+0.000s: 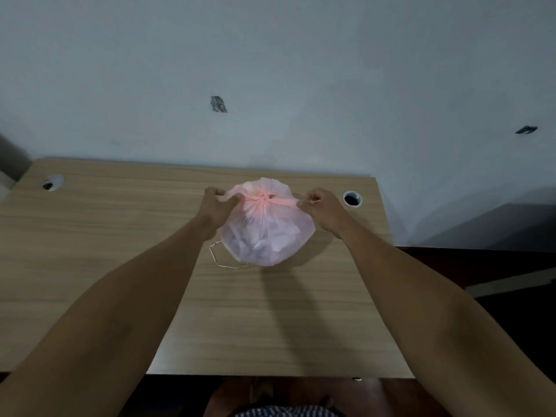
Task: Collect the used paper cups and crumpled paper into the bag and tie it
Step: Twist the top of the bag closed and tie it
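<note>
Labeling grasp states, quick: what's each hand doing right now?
Left hand: fingers curled, gripping one twisted end of the pink bag.
Right hand: pinching the other twisted end, pulling the knot.

We look down on a rectangular desk of pale, light-brown wood-grain laminate (90, 266), its far edge set against a plain wall painted a cool grey-blue (270, 55). Two round cable holes pierce the desktop near its far corners: one with a pale rim on the left (52, 183), one with a white rim on the right (352, 199). On the wall we see a small dark chipped patch near the middle (218, 104) and a second dark mark far to the right (526, 129). To the right of the desk lies a dark reddish-brown floor (496, 311). The light is dim and soft, leaving grey shadow low on the right wall.
</note>
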